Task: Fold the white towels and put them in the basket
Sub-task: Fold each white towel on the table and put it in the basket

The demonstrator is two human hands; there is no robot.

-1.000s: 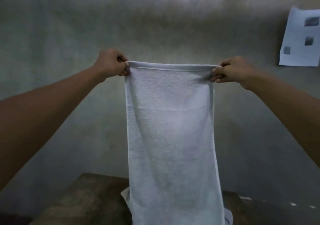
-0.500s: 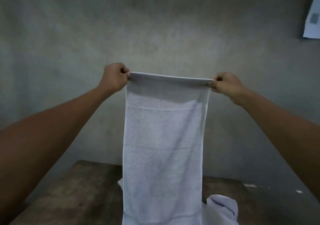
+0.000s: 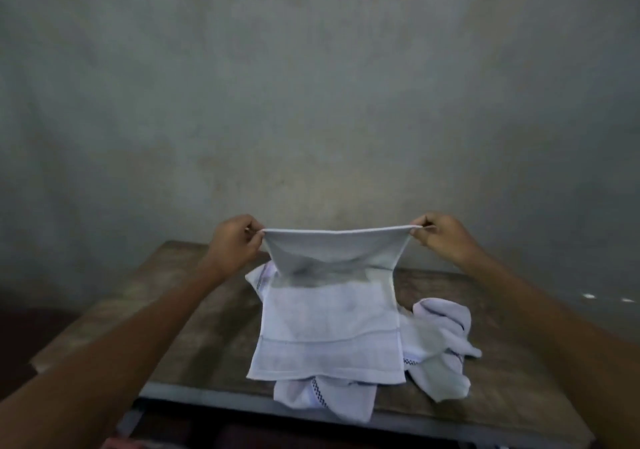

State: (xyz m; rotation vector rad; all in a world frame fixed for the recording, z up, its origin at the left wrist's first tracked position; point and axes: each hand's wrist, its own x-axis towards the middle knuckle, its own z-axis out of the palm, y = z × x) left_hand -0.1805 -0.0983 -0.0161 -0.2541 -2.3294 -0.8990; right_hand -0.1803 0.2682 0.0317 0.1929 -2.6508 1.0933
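Note:
I hold a white towel (image 3: 329,331) by its two far corners. My left hand (image 3: 235,241) pinches the left corner and my right hand (image 3: 440,234) pinches the right corner. The towel's near half lies flat on the table, draped over other white towels (image 3: 440,341); its far edge is stretched taut a little above the table. Several crumpled white towels stick out to the right and at the front under it. No basket is in view.
The wooden table (image 3: 194,313) stands against a grey wall (image 3: 311,102). Its front edge (image 3: 207,396) is close to me. Dark floor shows to the left and right of the table.
Both hands have come down with the towel, from hanging full length in the air to its lower part lying on the table. The view has tilted downward.

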